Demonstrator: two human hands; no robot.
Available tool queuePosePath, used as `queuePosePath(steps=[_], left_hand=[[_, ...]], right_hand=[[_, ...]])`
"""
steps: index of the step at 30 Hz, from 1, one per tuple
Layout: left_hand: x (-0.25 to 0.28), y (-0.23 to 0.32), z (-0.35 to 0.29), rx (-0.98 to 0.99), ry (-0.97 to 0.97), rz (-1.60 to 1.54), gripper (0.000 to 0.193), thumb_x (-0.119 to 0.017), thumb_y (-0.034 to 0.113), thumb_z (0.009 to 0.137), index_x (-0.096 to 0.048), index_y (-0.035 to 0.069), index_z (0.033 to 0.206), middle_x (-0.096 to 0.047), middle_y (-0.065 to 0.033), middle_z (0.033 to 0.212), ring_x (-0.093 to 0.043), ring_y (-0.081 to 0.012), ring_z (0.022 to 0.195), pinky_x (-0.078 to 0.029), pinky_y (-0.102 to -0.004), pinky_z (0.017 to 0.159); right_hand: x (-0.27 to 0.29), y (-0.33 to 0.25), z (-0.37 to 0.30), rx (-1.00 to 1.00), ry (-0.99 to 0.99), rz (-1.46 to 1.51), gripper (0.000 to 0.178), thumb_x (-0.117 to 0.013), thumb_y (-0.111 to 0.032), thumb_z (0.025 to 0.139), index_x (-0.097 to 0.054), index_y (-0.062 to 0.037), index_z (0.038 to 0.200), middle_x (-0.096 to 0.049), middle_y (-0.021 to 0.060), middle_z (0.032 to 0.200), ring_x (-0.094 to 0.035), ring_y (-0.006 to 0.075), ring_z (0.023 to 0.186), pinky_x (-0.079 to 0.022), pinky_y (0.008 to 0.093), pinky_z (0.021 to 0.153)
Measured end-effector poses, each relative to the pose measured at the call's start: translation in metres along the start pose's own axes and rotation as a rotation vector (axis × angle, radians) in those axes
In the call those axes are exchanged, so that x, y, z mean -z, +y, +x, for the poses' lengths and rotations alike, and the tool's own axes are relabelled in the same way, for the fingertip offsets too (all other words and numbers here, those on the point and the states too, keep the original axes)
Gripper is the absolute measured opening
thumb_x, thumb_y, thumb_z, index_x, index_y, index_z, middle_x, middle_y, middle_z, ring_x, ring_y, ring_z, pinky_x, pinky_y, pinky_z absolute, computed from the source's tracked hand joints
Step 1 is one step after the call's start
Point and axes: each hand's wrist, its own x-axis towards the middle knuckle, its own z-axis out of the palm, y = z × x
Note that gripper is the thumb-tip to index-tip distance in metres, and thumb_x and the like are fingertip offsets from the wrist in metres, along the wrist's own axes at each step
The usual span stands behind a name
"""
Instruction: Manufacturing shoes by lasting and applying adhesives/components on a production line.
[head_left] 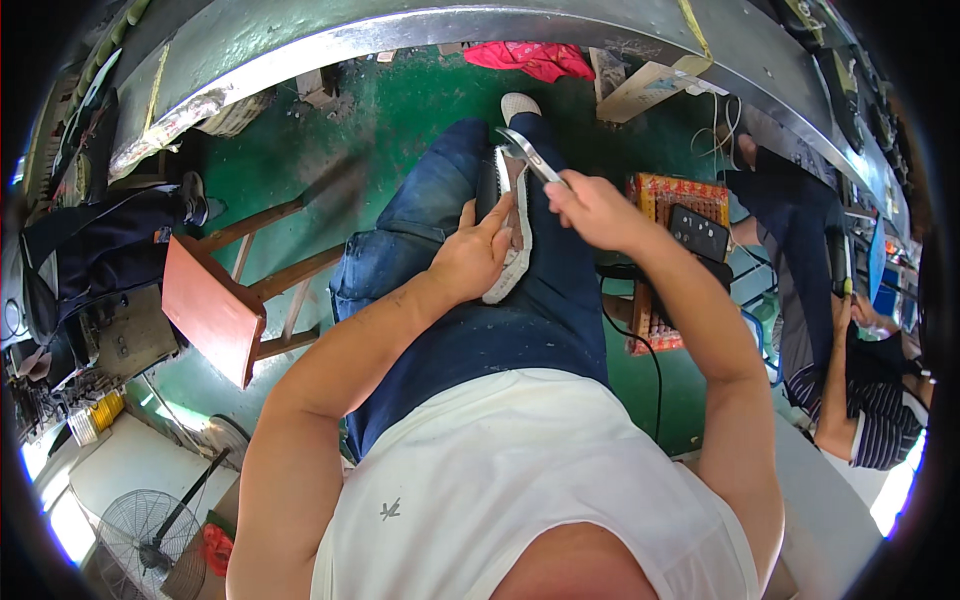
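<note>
A shoe (513, 262) lies bottom up across my lap, its toe toward my knees, with a pale edge around a brownish-grey underside. My left hand (473, 252) grips it at the side, with fingers pressed over the underside. My right hand (597, 210) is closed around the handle of a silver metal tool (535, 160) with a curved head. The tool's head is over the shoe's far end; whether it touches the shoe is hard to tell, as is whether it is a hammer or pincers.
A metal-edged workbench (420, 30) curves across the far side. To my left stands a stool (213, 305) with a reddish seat, and a fan (150, 545) behind it. A dark phone-like device (698, 232) rests on a patterned seat (655, 190) at my right. Another person (800, 230) sits further right.
</note>
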Motion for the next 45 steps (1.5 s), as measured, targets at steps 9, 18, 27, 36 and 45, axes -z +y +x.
queuePosePath(steps=[9,18,27,36,45], left_hand=[[0.011,0.005,-0.014,0.199,-0.070,-0.101,0.078,-0.050,0.042,0.101,-0.013,0.008,0.161,-0.033,-0.0322,0.155,-0.038,-0.0477,0.140,-0.043,-0.0461,0.108],[-0.001,-0.003,0.002,0.384,-0.019,-0.386,0.102,-0.061,0.056,0.093,-0.016,-0.014,0.153,-0.033,-0.0354,0.154,-0.040,-0.0389,0.143,-0.034,-0.0368,0.116],[0.032,0.011,-0.014,0.028,0.127,-0.479,0.095,-0.078,0.027,0.086,-0.022,-0.012,0.152,-0.044,-0.0305,0.147,-0.047,-0.0342,0.138,-0.038,-0.0359,0.112],[0.030,0.001,-0.040,-0.181,-0.087,-0.398,0.108,-0.071,-0.002,0.083,0.005,0.003,0.159,-0.025,-0.0223,0.160,-0.033,-0.0317,0.148,-0.025,-0.0381,0.121],[0.056,0.033,-0.026,-0.369,0.127,-0.716,0.071,-0.009,0.041,0.110,-0.062,-0.004,0.122,-0.061,-0.0225,0.132,-0.041,-0.0341,0.142,-0.019,-0.0471,0.123]], right_hand=[[-0.004,-0.016,-0.007,0.044,-0.025,-0.020,0.049,-0.043,-0.041,0.105,-0.059,0.0046,0.095,-0.065,0.0310,0.090,-0.063,0.0488,0.087,-0.049,0.0538,0.079],[-0.034,-0.004,-0.035,-0.072,-0.081,-0.045,0.047,-0.047,-0.043,0.104,-0.061,0.0006,0.094,-0.068,0.0209,0.081,-0.067,0.0391,0.082,-0.051,0.0472,0.074],[-0.039,0.003,-0.018,-0.066,0.269,1.054,0.044,-0.050,-0.045,0.104,-0.062,-0.0034,0.110,-0.065,0.0049,0.097,-0.062,0.0124,0.085,-0.051,0.0313,0.074],[-0.058,-0.021,-0.049,0.207,0.273,0.700,0.039,-0.052,-0.035,0.106,-0.059,0.0000,0.123,-0.067,0.0073,0.101,-0.063,0.0144,0.092,-0.051,0.0304,0.084],[-0.078,-0.028,-0.061,0.302,0.285,0.611,0.049,-0.061,-0.039,0.100,-0.056,0.0010,0.127,-0.069,0.0132,0.107,-0.067,0.0212,0.096,-0.052,0.0344,0.087]])
